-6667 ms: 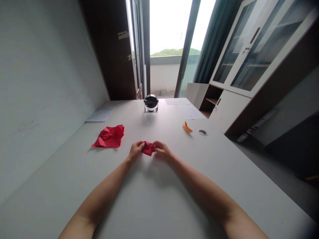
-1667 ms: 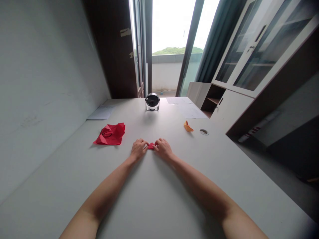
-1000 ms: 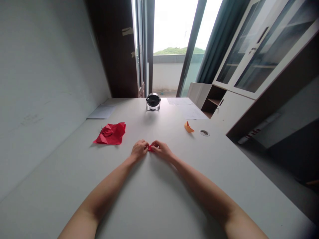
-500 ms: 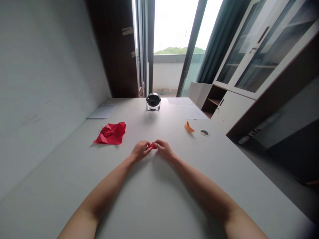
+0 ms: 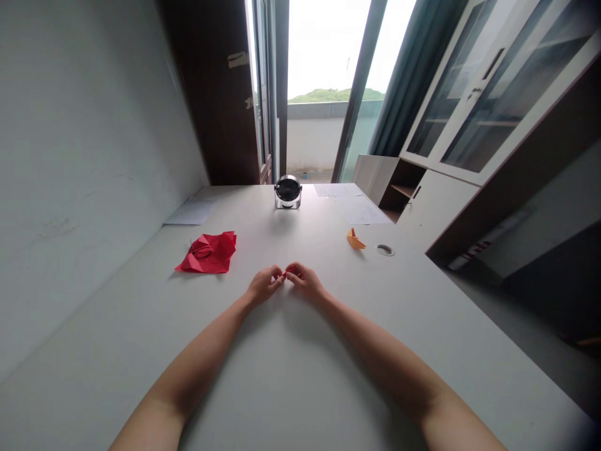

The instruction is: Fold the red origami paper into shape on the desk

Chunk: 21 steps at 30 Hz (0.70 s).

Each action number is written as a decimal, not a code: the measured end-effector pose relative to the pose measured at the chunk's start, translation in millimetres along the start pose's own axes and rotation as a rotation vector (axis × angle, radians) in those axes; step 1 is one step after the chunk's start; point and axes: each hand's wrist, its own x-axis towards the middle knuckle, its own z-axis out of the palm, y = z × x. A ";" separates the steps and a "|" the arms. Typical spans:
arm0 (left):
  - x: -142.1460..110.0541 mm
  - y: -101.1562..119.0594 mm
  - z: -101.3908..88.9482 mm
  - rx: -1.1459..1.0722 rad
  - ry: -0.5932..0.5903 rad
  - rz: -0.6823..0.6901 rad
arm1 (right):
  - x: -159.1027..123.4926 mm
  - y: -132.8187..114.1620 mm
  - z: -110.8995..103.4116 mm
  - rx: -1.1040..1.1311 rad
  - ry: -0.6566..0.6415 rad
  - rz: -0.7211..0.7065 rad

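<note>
L to R: crumpled red sheet [image 5: 220,252], no hand on it. Then L hand [image 5: 263,286], fingertips pinched on tiny red paper [image 5: 284,274], mostly hidden btwn the hands. R hand [image 5: 306,283] pinches its other side. Prob mid-fold imo; next move needs light, steady fingertips. Orange folded paper [image 5: 355,240] sits apart, untouched.

The small red paper [image 5: 284,274], a broad diamond in the earliest view and later a low triangle, had mostly disappeared behind the fingers, leaving only slivers showing. The left hand [image 5: 264,284] and right hand [image 5: 305,280] had drawn closer, fingertips nearly meeting.
</note>
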 end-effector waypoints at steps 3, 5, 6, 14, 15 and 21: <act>-0.2 0.5 1.8 0.010 0.008 0.008 | -0.6 -0.7 1.8 -0.062 0.036 0.002; -0.1 0.7 2.1 0.020 0.007 0.023 | -1.1 -2.6 3.0 -0.091 0.049 0.000; -0.1 0.7 2.0 0.023 0.005 0.030 | -1.4 -3.8 3.5 -0.102 0.050 -0.002; 0.5 -0.4 0.6 -0.027 -0.014 0.038 | -2.9 -7.8 1.9 -0.113 0.051 -0.038; 0.5 -0.5 0.6 -0.029 -0.013 0.031 | -2.8 -6.9 1.8 -0.096 0.044 -0.038; 0.4 -0.4 -1.1 -0.039 -0.036 0.029 | -0.9 0.7 3.9 -0.117 0.011 -0.036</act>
